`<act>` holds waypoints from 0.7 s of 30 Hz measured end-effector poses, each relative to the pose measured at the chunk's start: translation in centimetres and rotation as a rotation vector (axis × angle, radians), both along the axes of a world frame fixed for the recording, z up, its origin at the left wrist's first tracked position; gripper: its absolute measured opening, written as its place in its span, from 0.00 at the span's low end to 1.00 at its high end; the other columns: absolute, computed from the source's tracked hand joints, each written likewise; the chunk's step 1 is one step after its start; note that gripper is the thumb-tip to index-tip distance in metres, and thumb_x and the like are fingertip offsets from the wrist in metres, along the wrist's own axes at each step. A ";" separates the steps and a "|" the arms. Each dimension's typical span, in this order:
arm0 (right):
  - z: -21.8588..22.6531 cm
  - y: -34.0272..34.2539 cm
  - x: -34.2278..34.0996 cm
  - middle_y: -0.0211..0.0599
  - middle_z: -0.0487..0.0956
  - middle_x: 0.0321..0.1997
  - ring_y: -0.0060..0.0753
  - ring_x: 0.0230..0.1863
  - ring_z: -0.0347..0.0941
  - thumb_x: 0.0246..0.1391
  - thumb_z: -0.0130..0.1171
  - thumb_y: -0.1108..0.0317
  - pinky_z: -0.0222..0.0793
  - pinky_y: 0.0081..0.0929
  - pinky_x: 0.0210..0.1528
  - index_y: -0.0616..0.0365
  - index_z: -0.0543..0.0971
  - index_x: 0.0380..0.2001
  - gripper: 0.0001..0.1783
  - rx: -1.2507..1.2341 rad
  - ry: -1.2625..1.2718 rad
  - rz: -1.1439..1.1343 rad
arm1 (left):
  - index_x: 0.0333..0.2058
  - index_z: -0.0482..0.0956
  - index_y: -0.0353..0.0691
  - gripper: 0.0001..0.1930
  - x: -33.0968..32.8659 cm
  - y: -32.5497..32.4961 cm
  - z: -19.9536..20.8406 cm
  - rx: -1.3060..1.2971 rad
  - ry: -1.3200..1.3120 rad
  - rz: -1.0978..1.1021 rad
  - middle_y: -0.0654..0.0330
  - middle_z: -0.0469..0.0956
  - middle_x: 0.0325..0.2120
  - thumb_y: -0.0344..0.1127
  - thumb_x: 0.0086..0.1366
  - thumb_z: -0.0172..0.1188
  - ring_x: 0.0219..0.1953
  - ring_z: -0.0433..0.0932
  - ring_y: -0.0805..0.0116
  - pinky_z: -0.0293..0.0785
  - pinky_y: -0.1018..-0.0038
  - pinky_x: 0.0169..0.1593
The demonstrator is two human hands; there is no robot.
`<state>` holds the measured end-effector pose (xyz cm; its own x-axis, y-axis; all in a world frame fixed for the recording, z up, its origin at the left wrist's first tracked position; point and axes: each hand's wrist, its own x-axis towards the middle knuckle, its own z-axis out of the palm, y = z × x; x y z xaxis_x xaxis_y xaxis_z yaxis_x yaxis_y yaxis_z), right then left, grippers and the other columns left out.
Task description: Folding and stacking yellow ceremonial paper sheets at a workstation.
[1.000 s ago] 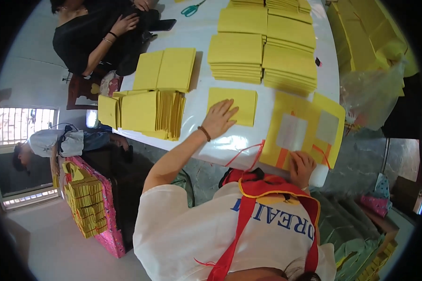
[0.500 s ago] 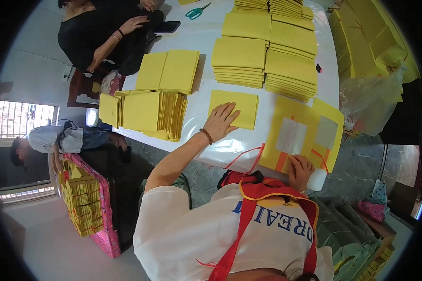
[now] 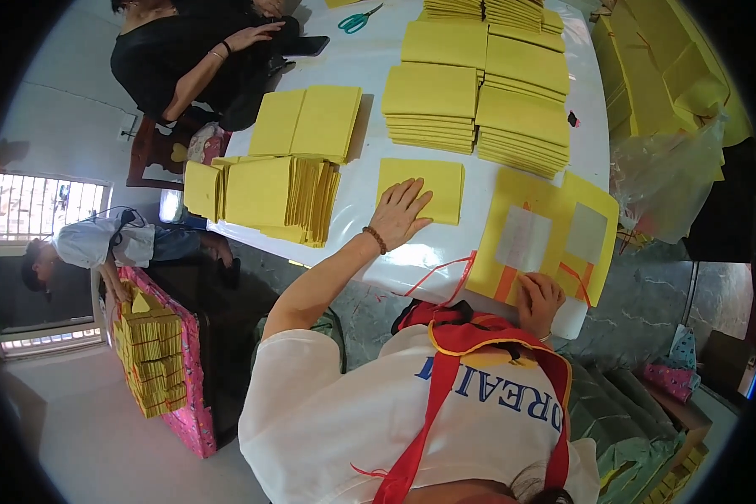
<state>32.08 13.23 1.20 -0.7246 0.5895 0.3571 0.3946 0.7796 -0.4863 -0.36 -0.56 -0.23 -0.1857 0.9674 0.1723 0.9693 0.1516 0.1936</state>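
Observation:
My left hand (image 3: 403, 215), with a beaded bracelet at its wrist, lies flat on a folded yellow paper piece (image 3: 438, 189) on the white-covered table. Its fingers are stretched out and slightly spread. At the table's near edge my right hand (image 3: 540, 304) has its fingers curled over the lower edge of a yellow paper sheet (image 3: 491, 252); its thumb is mostly hidden. Pale rectangles (image 3: 525, 238) and orange strips show on the yellow paper there. A red ribbon (image 3: 445, 270) lies between my hands, trailing over the table edge.
Stacks of folded yellow paper (image 3: 433, 97) stand at the back; more yellow stacks (image 3: 265, 197) lie left. Teal scissors (image 3: 359, 18) and a phone (image 3: 307, 46) lie near a seated person (image 3: 197, 80). Another person (image 3: 109, 244) is by yellow bundles (image 3: 149, 357). A plastic bag (image 3: 668, 181) hangs right.
My hands keep their places on the paper. The whole view has shifted slightly. The person at the far left has an arm a little closer to the yellow bundles.

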 end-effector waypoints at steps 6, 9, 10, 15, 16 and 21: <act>-0.2 -0.1 0.5 0.26 0.74 0.43 0.32 0.48 0.65 0.45 0.57 0.70 0.48 0.34 0.53 0.49 0.78 0.38 0.13 0.000 0.001 -0.001 | 0.52 0.67 0.41 0.23 0.1 0.4 1.0 0.012 0.003 -0.015 0.50 0.61 0.55 0.46 0.60 0.52 0.57 0.59 0.51 0.55 0.58 0.57; -0.7 0.2 0.3 0.25 0.74 0.43 0.32 0.48 0.65 0.46 0.57 0.69 0.48 0.34 0.52 0.48 0.78 0.38 0.13 0.006 -0.007 0.002 | 0.50 0.68 0.42 0.22 -0.8 1.0 1.6 -0.029 0.001 -0.047 0.50 0.64 0.53 0.45 0.60 0.52 0.54 0.62 0.51 0.59 0.58 0.54; -0.7 0.1 0.6 0.25 0.74 0.43 0.32 0.48 0.65 0.46 0.57 0.69 0.49 0.34 0.52 0.48 0.78 0.38 0.13 0.014 -0.015 -0.002 | 0.48 0.69 0.42 0.21 -0.9 1.2 1.6 -0.044 0.003 -0.068 0.51 0.66 0.51 0.45 0.59 0.53 0.53 0.63 0.52 0.60 0.58 0.52; -0.2 0.3 -0.4 0.25 0.74 0.42 0.32 0.48 0.65 0.45 0.57 0.69 0.49 0.34 0.52 0.47 0.78 0.38 0.13 -0.003 -0.010 -0.010 | 0.45 0.72 0.43 0.19 -1.5 1.4 2.3 -0.076 -0.006 -0.050 0.53 0.67 0.50 0.46 0.58 0.54 0.52 0.64 0.53 0.62 0.59 0.50; -0.1 0.1 -0.5 0.25 0.74 0.42 0.32 0.48 0.65 0.45 0.57 0.69 0.49 0.34 0.52 0.47 0.78 0.38 0.13 0.000 -0.001 -0.011 | 0.45 0.72 0.43 0.19 -1.6 1.5 2.4 -0.067 0.001 -0.036 0.53 0.67 0.50 0.46 0.58 0.54 0.52 0.65 0.54 0.62 0.59 0.50; 0.0 0.1 -0.1 0.24 0.74 0.42 0.31 0.48 0.65 0.45 0.57 0.69 0.49 0.35 0.52 0.47 0.78 0.37 0.13 -0.030 -0.007 -0.021 | 0.45 0.73 0.42 0.19 -1.1 1.8 3.1 -0.068 -0.054 -0.031 0.53 0.68 0.49 0.45 0.58 0.55 0.52 0.64 0.55 0.61 0.60 0.51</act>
